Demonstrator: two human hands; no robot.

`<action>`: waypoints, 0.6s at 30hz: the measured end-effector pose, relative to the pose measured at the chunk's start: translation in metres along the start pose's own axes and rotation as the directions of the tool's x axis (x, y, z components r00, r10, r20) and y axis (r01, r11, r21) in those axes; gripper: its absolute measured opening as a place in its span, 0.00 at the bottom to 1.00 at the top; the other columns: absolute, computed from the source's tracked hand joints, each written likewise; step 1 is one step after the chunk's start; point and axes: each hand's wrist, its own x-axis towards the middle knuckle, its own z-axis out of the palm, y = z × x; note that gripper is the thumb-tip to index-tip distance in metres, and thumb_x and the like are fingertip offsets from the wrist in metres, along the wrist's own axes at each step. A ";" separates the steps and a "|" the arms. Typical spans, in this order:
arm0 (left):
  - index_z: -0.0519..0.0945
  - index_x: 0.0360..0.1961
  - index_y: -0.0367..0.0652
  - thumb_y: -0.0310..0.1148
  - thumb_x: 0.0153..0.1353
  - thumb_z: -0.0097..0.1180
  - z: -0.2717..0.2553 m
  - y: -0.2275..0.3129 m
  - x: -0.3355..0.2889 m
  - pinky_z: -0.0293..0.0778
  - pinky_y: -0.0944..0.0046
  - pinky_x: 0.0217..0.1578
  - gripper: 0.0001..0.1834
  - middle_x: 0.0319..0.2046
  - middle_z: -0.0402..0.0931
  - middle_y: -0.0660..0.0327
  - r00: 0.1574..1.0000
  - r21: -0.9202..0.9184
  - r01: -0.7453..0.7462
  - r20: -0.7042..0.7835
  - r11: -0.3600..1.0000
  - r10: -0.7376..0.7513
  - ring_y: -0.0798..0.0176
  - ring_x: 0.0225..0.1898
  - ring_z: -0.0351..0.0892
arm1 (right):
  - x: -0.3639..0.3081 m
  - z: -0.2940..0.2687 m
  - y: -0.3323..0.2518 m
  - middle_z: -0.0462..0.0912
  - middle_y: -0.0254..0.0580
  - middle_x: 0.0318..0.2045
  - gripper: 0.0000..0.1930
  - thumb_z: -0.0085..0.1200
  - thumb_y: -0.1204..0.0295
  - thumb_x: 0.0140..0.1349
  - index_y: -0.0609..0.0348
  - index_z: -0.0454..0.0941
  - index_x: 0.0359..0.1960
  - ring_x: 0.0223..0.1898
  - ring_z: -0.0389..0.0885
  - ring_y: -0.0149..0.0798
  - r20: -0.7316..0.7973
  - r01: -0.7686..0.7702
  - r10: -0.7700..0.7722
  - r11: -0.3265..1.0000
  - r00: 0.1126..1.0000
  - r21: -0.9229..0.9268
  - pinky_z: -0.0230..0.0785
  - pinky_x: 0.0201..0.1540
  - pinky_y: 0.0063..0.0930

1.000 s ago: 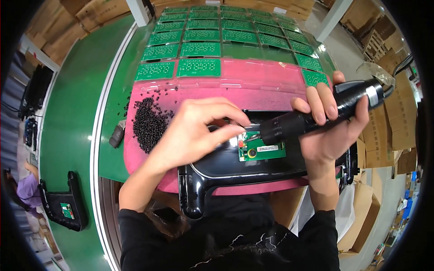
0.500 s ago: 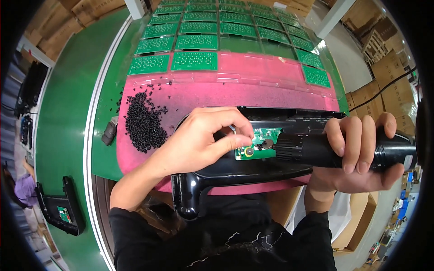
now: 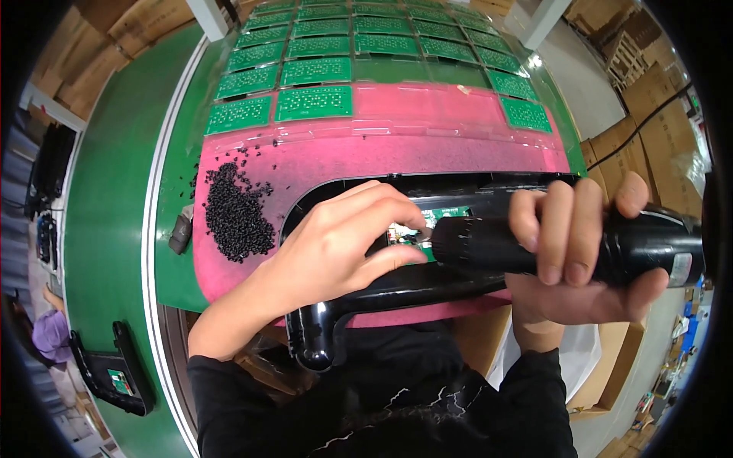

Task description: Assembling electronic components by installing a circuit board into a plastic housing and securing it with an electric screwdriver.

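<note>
A black plastic housing (image 3: 427, 288) lies on the pink mat (image 3: 435, 145), with a small green circuit board (image 3: 452, 212) set inside it. My right hand (image 3: 569, 237) is wrapped round a black electric screwdriver (image 3: 485, 244), held almost level over the housing. Its ribbed front end and dark tip point left, above the board, and hide part of it. My left hand (image 3: 336, 237) reaches across the housing's left side. Its thumb and forefinger are apart, on either side of the screwdriver's tip. Whether the tip touches a screw I cannot tell.
Beside the housing lies a heap of small black screws (image 3: 237, 214). Behind it, clear trays hold rows of green circuit boards (image 3: 314, 102). Another black housing (image 3: 114, 378) rests on the green surface at left, near a person in purple (image 3: 53, 336). A cardboard box (image 3: 622, 366) stands at lower right.
The screwdriver has moved left over the board in my right hand. My left thumb and forefinger have spread apart from near the board. The view has shifted slightly.
</note>
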 end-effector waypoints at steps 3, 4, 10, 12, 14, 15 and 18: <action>0.78 0.34 0.38 0.29 0.48 0.67 0.002 -0.005 0.001 0.75 0.61 0.32 0.13 0.30 0.76 0.59 0.960 0.391 -0.249 -0.021 0.886 0.279 0.58 0.31 0.78 | 0.003 -0.005 0.005 0.70 0.26 0.19 0.27 0.53 0.43 0.63 0.49 0.68 0.53 0.18 0.66 0.26 0.122 -0.020 0.025 0.999 0.992 -0.044 0.58 0.31 0.25; 0.78 0.34 0.38 0.29 0.48 0.67 0.002 -0.004 0.001 0.75 0.61 0.32 0.13 0.30 0.76 0.59 0.959 0.382 -0.255 -0.014 0.888 0.282 0.58 0.31 0.78 | 0.003 -0.007 0.006 0.69 0.26 0.18 0.28 0.53 0.42 0.63 0.49 0.68 0.53 0.18 0.66 0.26 0.135 -0.031 0.035 0.999 0.990 -0.031 0.57 0.30 0.25; 0.79 0.30 0.39 0.26 0.45 0.65 0.000 -0.005 -0.003 0.71 0.63 0.28 0.10 0.25 0.74 0.63 0.957 0.517 -0.281 0.090 0.808 0.275 0.60 0.28 0.77 | -0.003 -0.003 0.007 0.70 0.27 0.18 0.29 0.52 0.40 0.62 0.49 0.67 0.52 0.18 0.66 0.27 0.051 -0.115 0.120 0.990 0.992 -0.087 0.58 0.28 0.26; 0.79 0.30 0.38 0.24 0.43 0.65 0.000 -0.006 -0.002 0.72 0.63 0.28 0.11 0.25 0.75 0.62 0.954 0.496 -0.284 0.061 0.821 0.294 0.60 0.28 0.78 | 0.001 -0.003 0.004 0.69 0.27 0.18 0.29 0.52 0.40 0.62 0.49 0.67 0.51 0.17 0.66 0.27 0.050 -0.103 0.108 0.990 0.993 -0.095 0.58 0.27 0.26; 0.79 0.31 0.38 0.23 0.42 0.64 -0.005 -0.007 -0.001 0.73 0.63 0.28 0.11 0.25 0.76 0.62 0.951 0.478 -0.283 0.027 0.832 0.308 0.60 0.28 0.78 | 0.006 -0.004 0.000 0.68 0.27 0.17 0.28 0.50 0.40 0.62 0.50 0.67 0.48 0.15 0.64 0.27 0.056 -0.070 0.078 0.990 0.995 -0.126 0.57 0.25 0.24; 0.79 0.31 0.38 0.21 0.42 0.64 -0.010 -0.007 -0.001 0.75 0.62 0.29 0.12 0.26 0.77 0.60 0.954 0.463 -0.235 -0.058 0.855 0.294 0.59 0.28 0.79 | 0.008 -0.002 -0.004 0.68 0.27 0.17 0.28 0.49 0.40 0.63 0.52 0.67 0.48 0.15 0.63 0.27 -0.001 -0.080 0.082 0.973 0.997 -0.217 0.57 0.25 0.24; 0.79 0.32 0.36 0.17 0.46 0.64 -0.014 -0.007 0.000 0.77 0.60 0.29 0.11 0.27 0.80 0.56 0.960 0.380 -0.128 -0.183 0.916 0.210 0.55 0.28 0.81 | 0.011 -0.014 -0.007 0.67 0.28 0.16 0.28 0.47 0.42 0.64 0.56 0.67 0.47 0.15 0.62 0.26 -0.084 -0.078 0.050 0.921 0.995 -0.382 0.56 0.25 0.24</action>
